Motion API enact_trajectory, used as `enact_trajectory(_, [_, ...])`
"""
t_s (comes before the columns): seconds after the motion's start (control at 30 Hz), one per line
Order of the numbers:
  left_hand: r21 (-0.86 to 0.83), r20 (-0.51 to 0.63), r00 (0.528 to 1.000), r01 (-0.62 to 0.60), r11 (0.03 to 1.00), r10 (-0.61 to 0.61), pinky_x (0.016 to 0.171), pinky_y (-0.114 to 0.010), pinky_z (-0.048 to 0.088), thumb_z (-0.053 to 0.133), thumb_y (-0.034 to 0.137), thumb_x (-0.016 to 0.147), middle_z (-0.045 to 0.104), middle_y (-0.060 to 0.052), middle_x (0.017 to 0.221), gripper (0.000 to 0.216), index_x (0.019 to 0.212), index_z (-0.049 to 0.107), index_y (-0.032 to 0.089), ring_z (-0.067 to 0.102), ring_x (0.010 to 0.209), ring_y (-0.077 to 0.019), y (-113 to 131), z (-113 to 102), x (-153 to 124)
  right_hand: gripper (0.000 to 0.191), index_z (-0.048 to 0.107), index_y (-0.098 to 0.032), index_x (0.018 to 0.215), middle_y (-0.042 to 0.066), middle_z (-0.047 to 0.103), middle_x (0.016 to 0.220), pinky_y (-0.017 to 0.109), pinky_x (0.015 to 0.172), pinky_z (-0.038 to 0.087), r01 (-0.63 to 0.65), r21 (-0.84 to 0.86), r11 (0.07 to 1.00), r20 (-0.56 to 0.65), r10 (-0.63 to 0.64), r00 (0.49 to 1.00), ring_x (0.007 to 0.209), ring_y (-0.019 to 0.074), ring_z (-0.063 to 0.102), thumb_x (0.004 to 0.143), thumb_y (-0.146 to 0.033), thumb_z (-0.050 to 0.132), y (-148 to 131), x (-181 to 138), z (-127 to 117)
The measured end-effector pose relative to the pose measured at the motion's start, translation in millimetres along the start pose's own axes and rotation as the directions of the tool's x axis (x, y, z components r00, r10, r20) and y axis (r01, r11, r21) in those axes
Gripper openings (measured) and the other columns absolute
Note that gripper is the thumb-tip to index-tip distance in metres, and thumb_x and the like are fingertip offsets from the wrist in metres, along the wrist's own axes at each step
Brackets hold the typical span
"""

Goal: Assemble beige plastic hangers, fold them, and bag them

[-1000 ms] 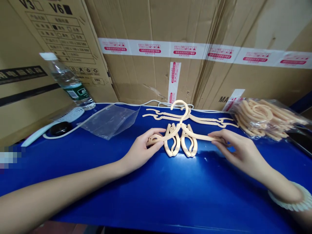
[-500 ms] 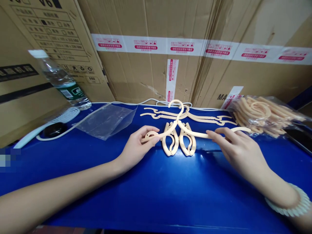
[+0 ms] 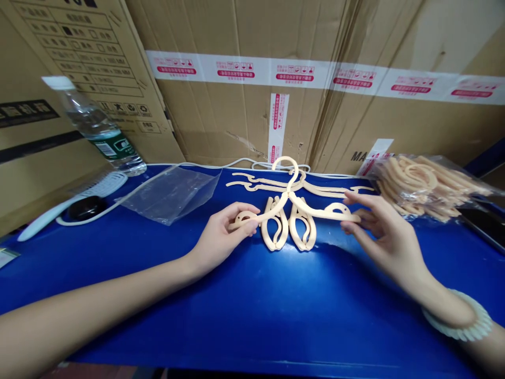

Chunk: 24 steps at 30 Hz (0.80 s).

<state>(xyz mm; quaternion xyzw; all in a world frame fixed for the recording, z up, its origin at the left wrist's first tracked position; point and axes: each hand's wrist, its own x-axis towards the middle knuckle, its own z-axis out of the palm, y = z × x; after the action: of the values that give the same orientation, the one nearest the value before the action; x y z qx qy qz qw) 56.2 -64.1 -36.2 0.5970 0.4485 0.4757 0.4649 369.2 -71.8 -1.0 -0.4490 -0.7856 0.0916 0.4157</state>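
- Beige hanger (image 3: 290,195): held between the two hands at mid tabletop (image 3: 252,310), hook pointing up, arms out to both sides. Both arm ends bend into small loops.
- Left hand (image 3: 211,234): grip pinching the left end of the hanger, thumb and fingers closed around it.
- Right hand (image 3: 389,242): at the right end, thumb and forefinger spread to either side of the tip. Can't tell if the grip is actually pressing on it.
- Just below the hanger's arms: two beige folded pieces (image 3: 273,246), side by side.
- Behind, near the cardboard (image 3: 221,118): unfolded hangers (image 3: 321,190), overlapping.
- Right rear: clear bag of beige parts (image 3: 422,181).
- Left rear: flat plastic bag (image 3: 173,196), bottle (image 3: 108,145) upright, pale slotted brush (image 3: 106,185).
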Motion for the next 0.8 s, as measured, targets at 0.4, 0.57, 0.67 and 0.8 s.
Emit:
enact_trajectory(0.4, [-0.333, -0.073, 0.992, 0.07, 0.94, -0.1, 0.066, -0.02, 0.06, 0.086, 0.029, 0.075, 0.071, 0.002, 0.081, 0.057, 0.122, 0.057, 0.016, 0.072, 0.069, -0.0121, 2.7, 7.0, 1.4, 0.033, 0.065, -0.023, 0.114, 0.004, 0.07, 0.089, 0.035, 0.071, 0.059, -0.319, 0.464, 0.826, 0.112, 0.303, 0.947, 0.075, 0.0201, 0.067, 0.088, -0.04, 0.077, 10.4, 6.8, 2.0])
enact_trajectory(0.57, [-0.254, 0.043, 0.999, 0.04, 0.966, -0.03, 0.056, -0.02, 0.057, 0.081, 0.029, 0.079, 0.067, 0.004, 0.074, 0.058, 0.127, 0.05, 0.018, 0.067, 0.057, -0.0106, 8.4, 13.4, -4.2, 0.044, 0.048, -0.026, 0.106, -0.001, 0.07, 0.083, 0.031, 0.067, 0.059, -0.417, 0.659, 0.626, 0.222, 0.367, 0.903, 0.069, 0.0169, 0.067, 0.083, -0.037, 0.084, -1.2, -1.2, 20.5])
enact_trajectory(0.67, [-0.236, 0.046, 0.999, 0.015, 0.972, -0.004, 0.054, -0.022, 0.057, 0.081, 0.029, 0.079, 0.066, 0.005, 0.074, 0.048, 0.113, 0.048, 0.021, 0.066, 0.053, -0.0106, 10.6, 16.5, -7.5, 0.03, 0.054, -0.022, 0.093, 0.003, 0.07, 0.081, 0.031, 0.068, 0.059, -0.42, 0.576, 0.701, 0.34, 0.261, 0.903, 0.071, 0.0181, 0.067, 0.09, -0.041, 0.077, -11.1, -2.8, 21.4])
enact_trajectory(0.8, [-0.196, 0.041, 0.999, -0.016, 0.98, 0.025, 0.053, -0.021, 0.055, 0.08, 0.031, 0.08, 0.064, 0.005, 0.066, 0.038, 0.08, 0.044, 0.02, 0.065, 0.052, -0.0099, 11.0, 16.8, -9.6, 0.021, 0.069, -0.019, 0.103, 0.009, 0.072, 0.099, 0.035, 0.081, 0.06, -0.334, 0.47, 0.817, 0.47, 0.089, 0.878, 0.088, 0.0213, 0.07, 0.099, -0.039, 0.066, -23.6, -3.9, 16.5])
